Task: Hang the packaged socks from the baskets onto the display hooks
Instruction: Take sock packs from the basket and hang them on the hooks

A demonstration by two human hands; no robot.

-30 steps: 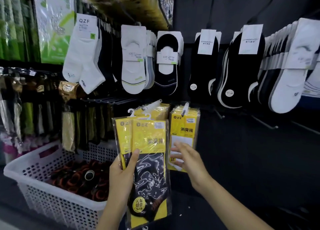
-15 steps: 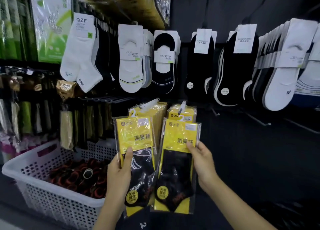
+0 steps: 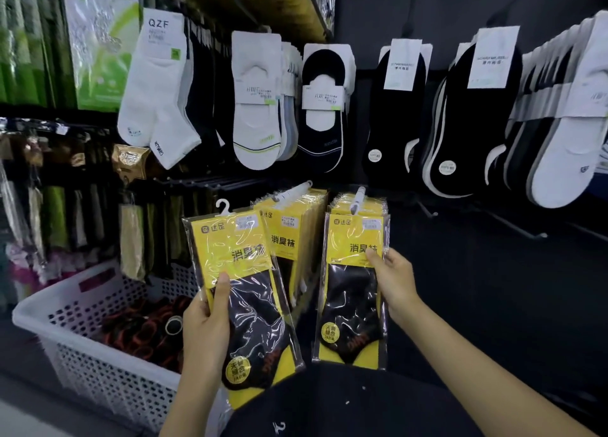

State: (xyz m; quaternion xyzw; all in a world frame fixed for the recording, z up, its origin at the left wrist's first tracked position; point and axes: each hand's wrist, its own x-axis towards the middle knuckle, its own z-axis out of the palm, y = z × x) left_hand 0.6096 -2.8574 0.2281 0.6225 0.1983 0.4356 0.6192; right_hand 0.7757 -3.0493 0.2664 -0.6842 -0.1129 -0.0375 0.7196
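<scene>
My left hand (image 3: pixel 205 329) grips a yellow-and-black sock pack (image 3: pixel 243 292) by its left edge, thumb on the front; its white hanger hook is free above. My right hand (image 3: pixel 393 280) pinches a second, matching pack (image 3: pixel 353 288) at its right edge, in front of the right-hand stack of yellow packs (image 3: pixel 360 204) on a white display hook (image 3: pixel 358 197). A fuller stack (image 3: pixel 296 226) hangs on the neighbouring hook (image 3: pixel 297 190), between the two held packs.
A white perforated basket (image 3: pixel 82 334) at lower left holds dark and orange sock bundles. Rows of white and black socks hang above on the dark wall. Bare black hooks (image 3: pixel 513 224) stick out at the right. Dark packaged goods hang at the left.
My right hand took one pack off the bundle in my left hand and carried it right and up to the front of the right-hand stack. My left hand keeps one pack.
</scene>
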